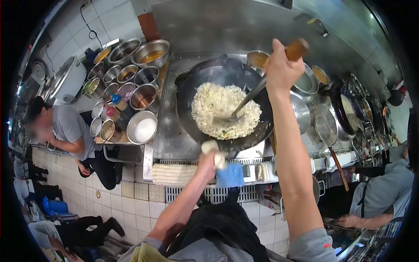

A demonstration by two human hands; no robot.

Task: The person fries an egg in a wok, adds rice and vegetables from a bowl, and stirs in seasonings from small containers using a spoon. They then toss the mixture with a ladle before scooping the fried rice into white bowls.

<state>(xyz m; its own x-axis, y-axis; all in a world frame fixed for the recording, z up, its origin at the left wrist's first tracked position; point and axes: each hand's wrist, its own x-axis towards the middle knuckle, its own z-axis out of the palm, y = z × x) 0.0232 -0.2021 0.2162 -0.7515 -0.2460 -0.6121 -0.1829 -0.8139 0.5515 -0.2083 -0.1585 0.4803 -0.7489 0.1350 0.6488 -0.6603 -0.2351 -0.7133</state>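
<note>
A large dark wok (185,109) on the stove holds a heap of fried rice (209,105) with small green and yellow bits. My right hand (283,65), above the wok's right side, is wrapped round the wooden handle (297,49) of a metal ladle. The ladle's shaft (251,96) slants down to the left, its head in the rice. At the wok's near edge my left hand (209,163) is closed on a pale folded cloth (211,148), partly smeared by motion. The wok's rim at that spot is hidden by the cloth and hand.
Metal bowls (143,127) of ingredients and squeeze bottles (117,101) crowd the left side. A strainer (325,124) and more pans lie at right. Folded towels (174,174) and a blue cloth (230,175) line the front edge. People sit or stand on both sides.
</note>
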